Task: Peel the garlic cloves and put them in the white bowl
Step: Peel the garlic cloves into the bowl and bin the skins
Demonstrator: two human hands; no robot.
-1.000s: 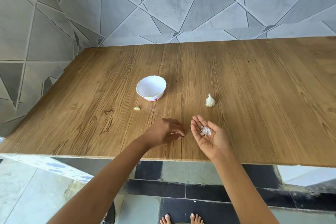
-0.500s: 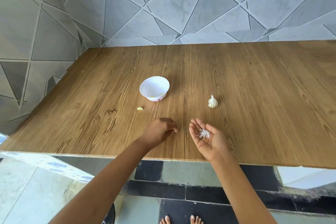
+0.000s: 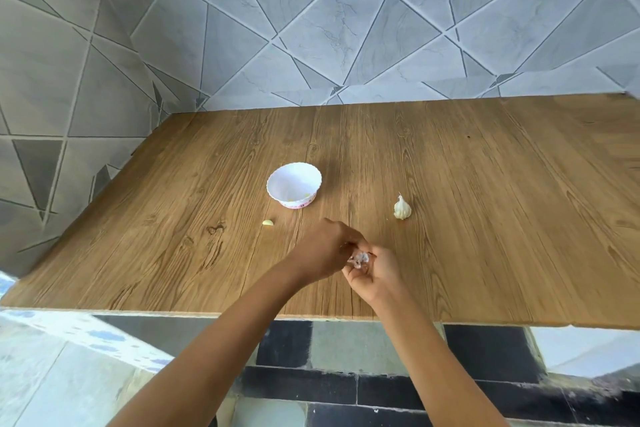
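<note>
Above the near edge of the wooden table (image 3: 485, 218), a clump of garlic skins (image 3: 360, 257) is held between two hands.

The skins are cupped in the upturned right hand (image 3: 375, 276), whose fingers are curled loosely round them. The left hand (image 3: 323, 248) is set against the clump from the left with its fingertips bunched, though whether anything is pinched cannot be told. The white bowl (image 3: 284, 184) is placed on the table well beyond the hands, and a few pale yellow peeled pieces (image 3: 304, 197) are seen at its bottom. One peeled clove (image 3: 267, 222) is seen on the wood near the bowl, in front and to its left, not touching it. A garlic bulb (image 3: 402, 208) is stood to the right of the bowl, tip upward.
</note>
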